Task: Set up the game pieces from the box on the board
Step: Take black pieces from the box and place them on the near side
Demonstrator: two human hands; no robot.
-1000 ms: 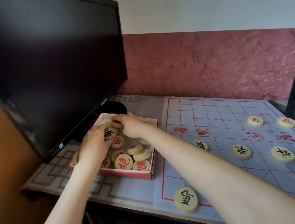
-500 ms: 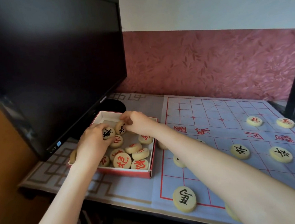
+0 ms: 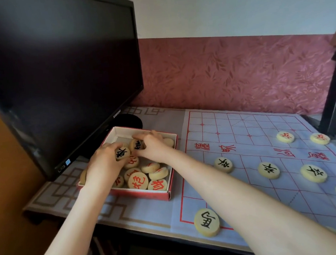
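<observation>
While only some pieces (image 3: 223,164) are sitting on the board (image 3: 243,125), the left hand (image 3: 103,164) and right hand (image 3: 150,146) are each gripping a black piece (image 3: 122,153) in the box (image 3: 144,195), red ones (image 3: 137,181) waiting.

**Pieces split between box and board**

The open red box (image 3: 169,195), white inside, sits on the tabletop just left of the board (image 3: 243,125), a pale sheet with a red grid. Cream red-character discs (image 3: 137,181) lie heaped in the box. At its far end the left hand (image 3: 103,164) and right hand (image 3: 152,146) each pinch a tilted black-character disc (image 3: 122,153). On the board, three black discs (image 3: 269,170) lie flat in a row, two red discs (image 3: 285,136) lie farther back, and a corner disc (image 3: 206,222) is nearest. Cut-off ones at the right edge are possibly black.
</observation>
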